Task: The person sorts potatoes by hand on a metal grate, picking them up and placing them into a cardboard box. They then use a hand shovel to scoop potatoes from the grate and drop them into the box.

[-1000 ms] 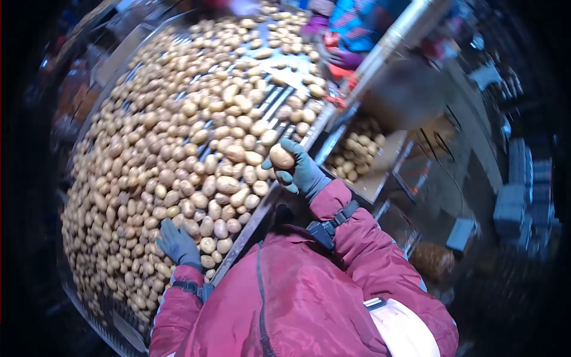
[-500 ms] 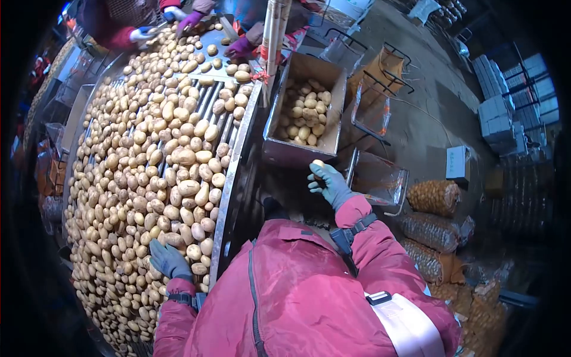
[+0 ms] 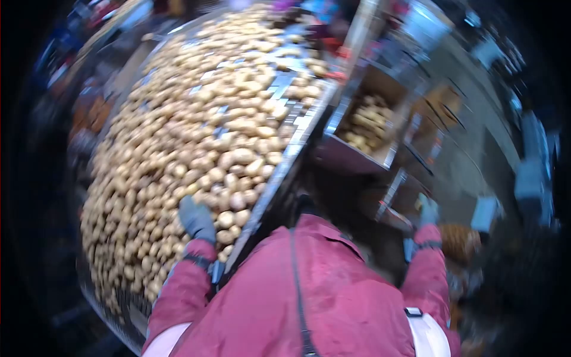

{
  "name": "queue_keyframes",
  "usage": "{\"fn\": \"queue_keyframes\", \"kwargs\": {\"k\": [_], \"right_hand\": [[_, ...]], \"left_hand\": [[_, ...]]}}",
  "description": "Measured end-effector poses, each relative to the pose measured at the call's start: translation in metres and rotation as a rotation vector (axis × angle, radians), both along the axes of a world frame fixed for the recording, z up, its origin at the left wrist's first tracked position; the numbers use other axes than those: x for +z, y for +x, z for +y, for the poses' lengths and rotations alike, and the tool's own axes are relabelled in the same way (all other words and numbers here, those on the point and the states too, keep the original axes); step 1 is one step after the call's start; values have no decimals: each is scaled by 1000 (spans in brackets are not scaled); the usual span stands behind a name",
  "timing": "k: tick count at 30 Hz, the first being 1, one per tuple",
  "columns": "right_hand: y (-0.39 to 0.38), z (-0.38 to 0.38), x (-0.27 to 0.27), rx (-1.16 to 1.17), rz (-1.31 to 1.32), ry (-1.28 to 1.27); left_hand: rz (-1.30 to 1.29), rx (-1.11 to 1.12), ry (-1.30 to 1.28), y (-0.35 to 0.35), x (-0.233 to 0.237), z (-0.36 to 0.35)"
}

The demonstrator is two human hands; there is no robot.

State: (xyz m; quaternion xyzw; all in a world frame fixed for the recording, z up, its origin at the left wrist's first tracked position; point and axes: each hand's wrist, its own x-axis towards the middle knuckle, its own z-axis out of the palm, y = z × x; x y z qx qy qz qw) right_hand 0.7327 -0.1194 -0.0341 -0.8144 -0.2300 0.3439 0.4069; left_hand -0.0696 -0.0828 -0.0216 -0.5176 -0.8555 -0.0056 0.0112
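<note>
A wide sorting table (image 3: 284, 166) is heaped with several pale potatoes (image 3: 202, 131). My left hand (image 3: 196, 219), in a grey-blue glove, lies flat on the potatoes near the table's near edge; whether it grips one is unclear. My right hand (image 3: 427, 210), also gloved, is out to the right, away from the table, above the floor; the frame is blurred and I see nothing in it. Both arms wear dark red jacket sleeves.
A cardboard box (image 3: 364, 125) holding potatoes stands just right of the table's metal rim. A mesh sack of potatoes (image 3: 461, 241) lies on the floor by my right hand. Another person's bright sleeve (image 3: 309, 9) shows at the table's far end.
My right hand carried a potato from the table to the box, and is now lowered to the right with no potato seen. My left hand stayed on the potatoes. The view swung.
</note>
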Motion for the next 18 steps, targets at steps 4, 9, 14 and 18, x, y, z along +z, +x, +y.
{"fn": "queue_keyframes", "kwargs": {"k": [4, 9, 14, 18], "right_hand": [[-65, 78, 13, 21, 62, 128], [-324, 188, 121, 794, 642, 123], [-528, 196, 100, 1753, 791, -107], [-601, 168, 122, 2344, 595, -139]], "left_hand": [[162, -38, 66, 13, -5, -7], [137, -99, 68, -3, -46, -22], [6, -38, 284, 4, 70, -21], [44, 340, 26, -36, 39, -83]]}}
